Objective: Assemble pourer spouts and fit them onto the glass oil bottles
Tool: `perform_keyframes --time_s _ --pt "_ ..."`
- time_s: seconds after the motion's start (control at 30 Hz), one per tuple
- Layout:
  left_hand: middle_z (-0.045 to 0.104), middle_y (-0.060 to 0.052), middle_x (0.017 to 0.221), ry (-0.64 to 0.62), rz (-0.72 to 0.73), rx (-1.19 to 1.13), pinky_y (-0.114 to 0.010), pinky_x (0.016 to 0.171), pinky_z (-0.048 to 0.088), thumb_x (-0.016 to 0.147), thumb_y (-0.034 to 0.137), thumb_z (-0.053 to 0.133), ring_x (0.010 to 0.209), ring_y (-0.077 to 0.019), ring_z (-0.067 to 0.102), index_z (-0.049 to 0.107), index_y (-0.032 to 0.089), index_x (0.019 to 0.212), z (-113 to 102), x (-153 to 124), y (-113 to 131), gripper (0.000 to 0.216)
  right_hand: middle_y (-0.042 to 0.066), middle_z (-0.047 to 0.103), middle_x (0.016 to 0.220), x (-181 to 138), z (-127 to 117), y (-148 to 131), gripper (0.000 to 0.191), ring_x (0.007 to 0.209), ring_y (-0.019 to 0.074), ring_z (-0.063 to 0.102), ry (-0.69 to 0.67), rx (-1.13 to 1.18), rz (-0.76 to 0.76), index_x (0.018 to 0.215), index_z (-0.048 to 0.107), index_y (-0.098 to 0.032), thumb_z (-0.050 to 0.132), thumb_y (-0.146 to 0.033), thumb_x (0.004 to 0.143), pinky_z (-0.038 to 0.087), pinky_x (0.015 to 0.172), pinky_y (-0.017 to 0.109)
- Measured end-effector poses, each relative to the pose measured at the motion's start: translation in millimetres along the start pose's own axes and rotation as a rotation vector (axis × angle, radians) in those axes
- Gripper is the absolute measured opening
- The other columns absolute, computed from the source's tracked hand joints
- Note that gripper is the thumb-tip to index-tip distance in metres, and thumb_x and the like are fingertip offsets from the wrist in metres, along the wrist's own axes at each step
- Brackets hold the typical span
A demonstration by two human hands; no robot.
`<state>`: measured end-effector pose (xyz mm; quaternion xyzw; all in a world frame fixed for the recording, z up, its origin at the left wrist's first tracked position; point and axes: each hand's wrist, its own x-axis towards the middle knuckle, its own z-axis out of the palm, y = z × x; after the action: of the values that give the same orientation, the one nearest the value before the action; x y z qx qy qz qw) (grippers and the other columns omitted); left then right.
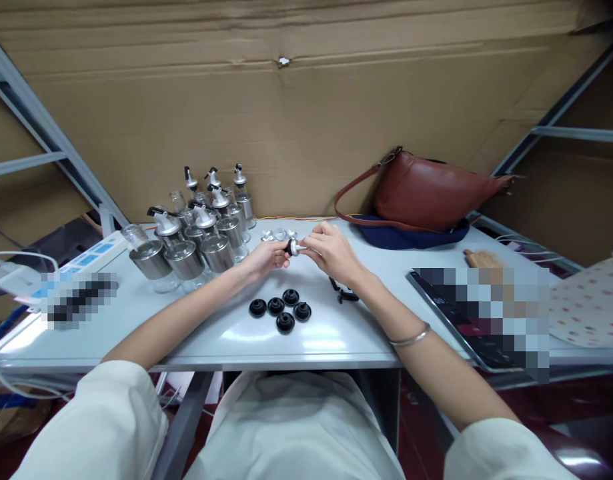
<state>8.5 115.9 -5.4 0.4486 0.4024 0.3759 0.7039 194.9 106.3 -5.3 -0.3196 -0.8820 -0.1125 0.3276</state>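
My left hand [267,257] and my right hand [331,253] meet above the white table [226,333], both pinching one small pourer spout [293,248] with a black base and a silver tip. Several black rubber stoppers [281,310] lie in a cluster on the table just in front of my hands. A few small black parts [345,293] lie under my right wrist. Behind my hands sit a few small silver parts [279,235]. A group of glass and steel oil bottles [201,233], some fitted with pourers, stands to the left of my left hand.
A brown leather bag [426,190] rests on a dark blue cloth [411,235] at the back right. A power strip [93,253] lies at the far left. A keyboard-like device [466,313] sits at the right. Cardboard [306,100] walls off the back.
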Motion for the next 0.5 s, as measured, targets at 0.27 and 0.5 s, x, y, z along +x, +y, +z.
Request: perform_keyframes --time_s 0.27,0.5 --pt "0.057 0.002 0.06 -0.04 0.18 0.061 -0.021 0.058 0.036 0.074 0.027 0.071 0.055 -0.0067 0.054 0.056 0.012 0.078 2.7 -1.1 -2.3 0.021 0.006 0.067 0.075 -0.2 -2.2 5.2 0.031 0.071 0.0173 0.052 0.018 0.16 0.135 0.084 0.065 -0.017 0.045 -0.037 0.094 0.031 0.077 0.033" --pt "0.064 -0.001 0.081 -0.088 0.533 0.386 -0.026 0.068 0.043 0.07 0.031 0.073 0.067 -0.0107 0.059 0.057 0.014 0.084 1.0 -2.9 -2.9 0.027 0.0 0.056 0.055 2.2 -6.7 3.5 0.03 0.054 0.0128 0.047 -0.068 0.745 0.531 0.075 0.062 -0.016 0.058 -0.045 0.081 0.033 0.057 0.027"
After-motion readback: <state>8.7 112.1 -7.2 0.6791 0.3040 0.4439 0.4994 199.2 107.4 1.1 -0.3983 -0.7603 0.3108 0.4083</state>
